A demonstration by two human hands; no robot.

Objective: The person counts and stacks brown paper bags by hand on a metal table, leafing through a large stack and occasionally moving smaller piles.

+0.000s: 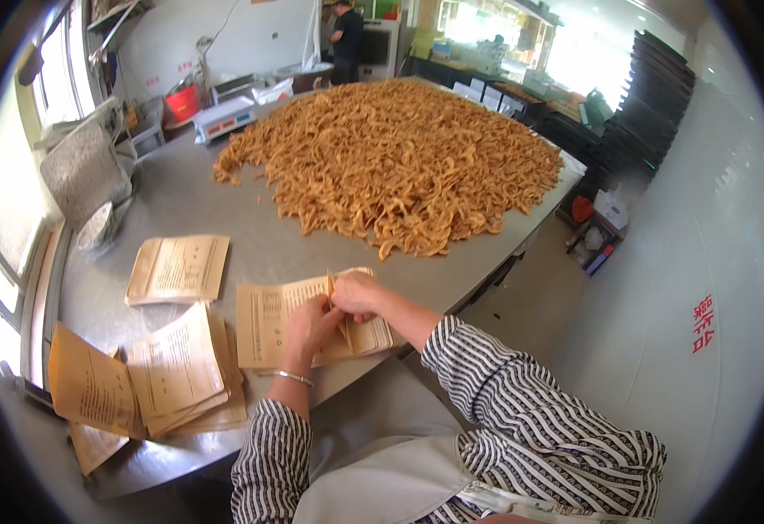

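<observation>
Both of my hands meet at one brown kraft paper bag (346, 331), which stands on edge above a stack of flat printed bags (382, 337) near the table's front edge. My left hand (313, 324) pinches its side, a metal bangle on the wrist. My right hand (355, 296) is closed on its upper part. More flat bags (260, 327) lie under and left of my hands. A neat stack of bags (182, 268) sits further left. Nearer to me on the left, loosely piled bags (175, 367) lie with one bag (90, 383) standing partly open.
A large heap of brown, curled food strips (388, 157) covers the far part of the metal table (178, 203). A digital scale (224, 119) and a red bucket (182, 103) are at the back left. A person (348, 39) stands beyond the table. A low stool (595, 236) is on the right.
</observation>
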